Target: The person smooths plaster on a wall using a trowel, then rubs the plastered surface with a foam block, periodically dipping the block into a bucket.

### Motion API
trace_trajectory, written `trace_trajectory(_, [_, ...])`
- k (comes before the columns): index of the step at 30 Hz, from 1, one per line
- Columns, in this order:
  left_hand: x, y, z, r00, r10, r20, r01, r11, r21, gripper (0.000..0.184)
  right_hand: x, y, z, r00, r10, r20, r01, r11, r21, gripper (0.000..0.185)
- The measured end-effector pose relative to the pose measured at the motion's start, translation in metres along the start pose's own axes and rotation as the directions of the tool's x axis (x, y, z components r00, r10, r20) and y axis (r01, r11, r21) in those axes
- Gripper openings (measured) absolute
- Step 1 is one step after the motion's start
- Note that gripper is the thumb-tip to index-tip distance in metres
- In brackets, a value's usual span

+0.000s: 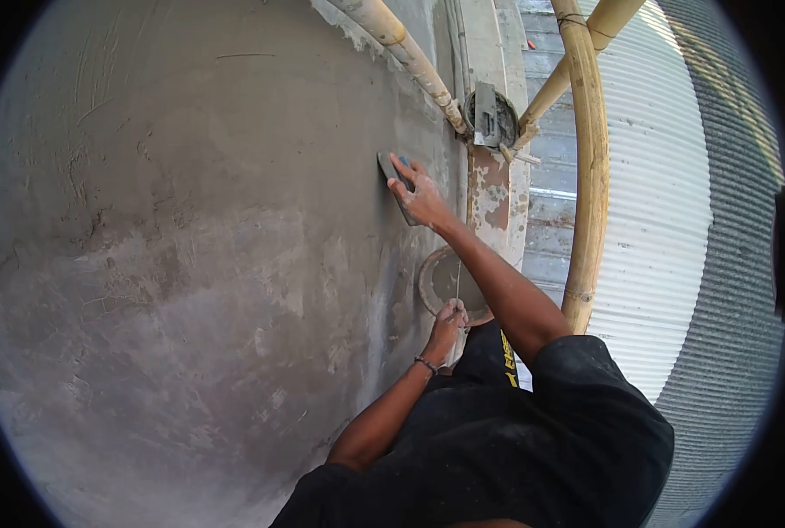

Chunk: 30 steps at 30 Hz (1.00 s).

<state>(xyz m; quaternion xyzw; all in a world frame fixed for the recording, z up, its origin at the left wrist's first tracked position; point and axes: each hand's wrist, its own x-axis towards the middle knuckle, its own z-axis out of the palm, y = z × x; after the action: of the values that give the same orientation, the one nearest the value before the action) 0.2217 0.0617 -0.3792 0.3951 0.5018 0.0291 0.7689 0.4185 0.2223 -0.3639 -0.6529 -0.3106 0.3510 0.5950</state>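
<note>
My right hand (423, 198) is closed on a flat grey plastering float (396, 187), whose face rests against the wet-looking plastered wall (234, 176). Lower down, my left hand (449, 319), with a dark bracelet at the wrist, is closed over the near rim of a round bucket (427, 282). A thin pale line (458, 275), like a wire or slim stick, runs up from its fingers across the bucket. Whether it is the bucket's handle I cannot tell. Both hands are smeared with grey.
A flat steel trowel (486, 110) lies on a second bucket (503, 106) on the ledge ahead. Bamboo poles (589, 167) stand close on my right, and another pole (401, 44) slants near the wall. Beyond them are corrugated roof sheets (656, 176), well below.
</note>
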Motion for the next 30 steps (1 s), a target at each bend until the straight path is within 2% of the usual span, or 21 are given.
trace_trajectory(2, [0.001, 0.003, 0.001, 1.0, 0.001, 0.024, -0.001, 1.0, 0.022, 0.006, -0.05, -0.003, 0.006, 0.994, 0.057, 0.098, -0.053, 0.998, -0.046, 0.05])
trace_trajectory(4, [0.003, 0.006, -0.002, 1.0, -0.017, 0.024, 0.013, 0.984, 0.177, 0.01, -0.093, -0.008, 0.001, 0.956, 0.134, 0.26, -0.111, 0.989, -0.099, 0.051])
trace_trajectory(5, [-0.001, 0.009, -0.001, 0.994, -0.103, -0.025, 0.105, 0.966, 0.236, 0.019, -0.112, -0.01, -0.002, 0.931, 0.115, 0.346, -0.086, 0.991, -0.098, 0.051])
trace_trajectory(6, [-0.001, 0.004, 0.002, 0.994, -0.106, -0.021, 0.108, 0.963, 0.245, 0.019, -0.126, -0.012, -0.006, 0.897, 0.098, 0.431, -0.062, 0.993, -0.095, 0.051])
trace_trajectory(8, [-0.002, 0.007, 0.015, 0.959, 0.19, -0.209, -0.121, 0.944, 0.306, 0.018, -0.141, -0.03, -0.025, 0.909, 0.1, 0.405, -0.098, 0.995, -0.027, 0.051])
trace_trajectory(9, [-0.006, 0.018, 0.032, 0.93, 0.166, -0.327, -0.123, 0.981, 0.148, 0.009, -0.145, -0.041, -0.036, 0.915, 0.103, 0.391, -0.129, 0.991, 0.04, 0.05])
trace_trajectory(10, [-0.003, 0.017, 0.028, 0.928, 0.167, -0.332, -0.122, 0.981, 0.152, 0.009, -0.146, -0.045, -0.052, 0.949, 0.16, 0.273, -0.196, 0.975, 0.109, 0.05])
trace_trajectory(11, [0.005, 0.014, 0.017, 0.978, 0.146, -0.147, -0.132, 0.986, 0.102, 0.007, -0.141, -0.042, -0.073, 0.962, 0.224, 0.157, -0.251, 0.951, 0.181, 0.049])
trace_trajectory(12, [0.008, 0.013, 0.011, 0.991, 0.126, 0.043, -0.128, 0.991, 0.048, 0.004, -0.139, -0.041, -0.097, 0.94, 0.334, 0.068, -0.34, 0.928, 0.154, 0.049])
trace_trajectory(13, [0.006, 0.028, 0.018, 1.0, 0.001, 0.01, 0.0, 0.999, -0.054, 0.01, -0.14, -0.035, -0.119, 0.899, 0.437, -0.025, -0.431, 0.893, 0.132, 0.05])
trace_trajectory(14, [0.001, 0.03, 0.02, 1.0, 0.0, 0.009, 0.0, 0.998, -0.057, 0.01, -0.144, -0.024, -0.133, 0.89, 0.446, -0.099, -0.444, 0.895, 0.039, 0.051])
trace_trajectory(16, [0.001, 0.04, 0.027, 0.998, 0.062, 0.013, -0.059, 0.989, -0.139, 0.01, -0.154, 0.001, -0.143, 0.849, 0.528, -0.005, -0.525, 0.844, -0.114, 0.054])
trace_trajectory(17, [-0.002, 0.046, 0.031, 0.997, 0.071, 0.017, -0.068, 0.989, -0.135, 0.01, -0.158, 0.012, -0.134, 0.855, 0.519, -0.009, -0.517, 0.849, -0.113, 0.054])
trace_trajectory(19, [-0.013, 0.056, 0.039, 0.994, 0.109, 0.008, -0.107, 0.985, -0.136, 0.009, -0.168, 0.029, -0.107, 0.83, 0.557, 0.014, -0.448, 0.681, -0.579, 0.049])
trace_trajectory(20, [-0.018, 0.061, 0.041, 0.993, 0.119, 0.008, -0.117, 0.985, -0.13, 0.009, -0.169, 0.028, -0.099, 0.836, 0.549, 0.014, -0.442, 0.689, -0.575, 0.049])
trace_trajectory(22, [-0.026, 0.076, 0.042, 0.986, 0.161, 0.04, -0.152, 0.972, -0.18, 0.008, -0.166, 0.025, -0.083, 0.824, 0.563, 0.068, -0.356, 0.608, -0.71, 0.048])
trace_trajectory(23, [-0.036, 0.085, 0.045, 0.984, 0.173, 0.037, -0.164, 0.971, -0.176, 0.008, -0.167, 0.038, -0.072, 0.829, 0.559, 0.006, -0.36, 0.542, -0.76, 0.045])
trace_trajectory(24, [-0.045, 0.094, 0.049, 0.985, 0.168, 0.037, -0.16, 0.972, -0.173, 0.007, -0.169, 0.05, -0.062, 0.838, 0.546, 0.007, -0.351, 0.548, -0.759, 0.045])
trace_trajectory(26, [-0.054, 0.103, 0.048, 0.984, 0.174, 0.038, -0.165, 0.97, -0.178, 0.007, -0.177, 0.071, -0.047, 0.91, 0.398, -0.112, -0.32, 0.506, -0.801, 0.041])
trace_trajectory(30, [-0.06, 0.111, 0.045, 0.965, 0.249, 0.081, -0.227, 0.949, -0.217, 0.007, -0.175, 0.065, -0.043, 0.932, 0.361, -0.039, -0.22, 0.473, -0.853, 0.044])
